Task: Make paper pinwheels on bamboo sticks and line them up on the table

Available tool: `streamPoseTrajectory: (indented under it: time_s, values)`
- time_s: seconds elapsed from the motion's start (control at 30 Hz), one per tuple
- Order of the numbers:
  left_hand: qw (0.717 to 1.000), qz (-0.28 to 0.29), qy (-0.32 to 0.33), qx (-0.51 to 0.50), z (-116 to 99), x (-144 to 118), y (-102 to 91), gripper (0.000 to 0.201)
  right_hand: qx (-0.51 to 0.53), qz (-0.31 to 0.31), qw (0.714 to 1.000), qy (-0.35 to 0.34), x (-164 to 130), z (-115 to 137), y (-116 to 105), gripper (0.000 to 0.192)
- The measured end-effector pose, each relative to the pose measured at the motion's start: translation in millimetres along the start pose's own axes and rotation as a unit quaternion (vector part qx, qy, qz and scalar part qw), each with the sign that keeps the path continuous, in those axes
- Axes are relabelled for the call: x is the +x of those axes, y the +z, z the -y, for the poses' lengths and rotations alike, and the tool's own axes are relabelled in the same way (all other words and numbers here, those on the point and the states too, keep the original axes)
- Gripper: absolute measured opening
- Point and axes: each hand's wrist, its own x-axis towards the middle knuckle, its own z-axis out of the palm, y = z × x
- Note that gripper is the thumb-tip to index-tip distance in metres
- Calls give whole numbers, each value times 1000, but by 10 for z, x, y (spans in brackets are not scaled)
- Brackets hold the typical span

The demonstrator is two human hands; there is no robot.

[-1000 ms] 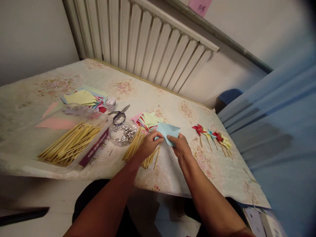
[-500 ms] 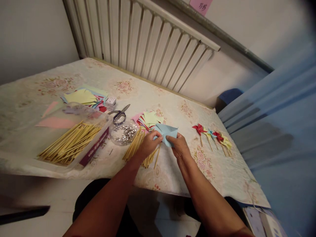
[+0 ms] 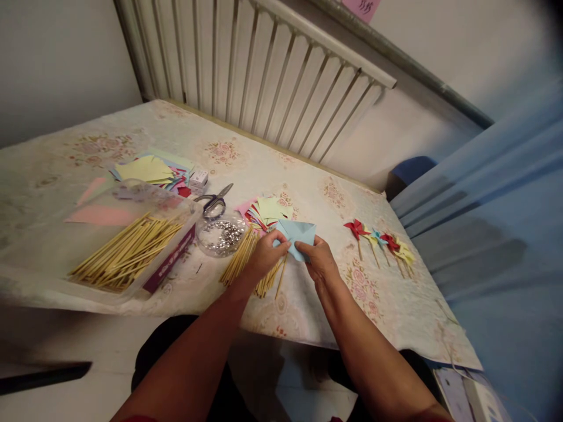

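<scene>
Blue paper: a light blue folded sheet (image 3: 298, 233) is held just above the table (image 3: 308, 305), between the two hands and in front of the stack of coloured squares (image 3: 266, 211).
Left hand: the left hand (image 3: 264, 256) is pinched on the paper's left corner, thumb and fingers closed on it.
Right hand: the right hand (image 3: 322, 262) is clamped on the lower right edge.
Handling: the paper looks very light, thin and limp; it likely creases or tears easily, so corners and folded edges seem the safest hold.
Nearby: loose bamboo sticks (image 3: 246, 264) lie under the left hand; the dish of metal pins (image 3: 219, 236) sits just beside them.
Edges: the table's near edge runs close below the wrists.
Open room: bare cloth lies between the hands and the finished pinwheels (image 3: 382, 241).
</scene>
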Motion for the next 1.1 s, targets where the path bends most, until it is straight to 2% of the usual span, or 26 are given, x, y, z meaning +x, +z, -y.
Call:
streamPoseTrajectory:
  time_s: [0.37,0.87,0.97,1.03,1.1]
  values:
    - [999,-20,-4,50,59,34,12,9,0,-2,1000,18,-31,19,37,29]
    - [996,-38,-20,84,62,16,33,8,-58,-51,997,-30,0,-82,79,26]
    - [998,-62,-31,6,94,10,75,14,-66,-72,994,-44,23,-112,81,26]
    - [990,-69,-42,-112,111,10,112,33,-64,-86,993,-56,40,-122,81,27]
    - [969,-69,-59,-228,112,9,142,50,-55,-97,992,-64,59,-123,80,28]
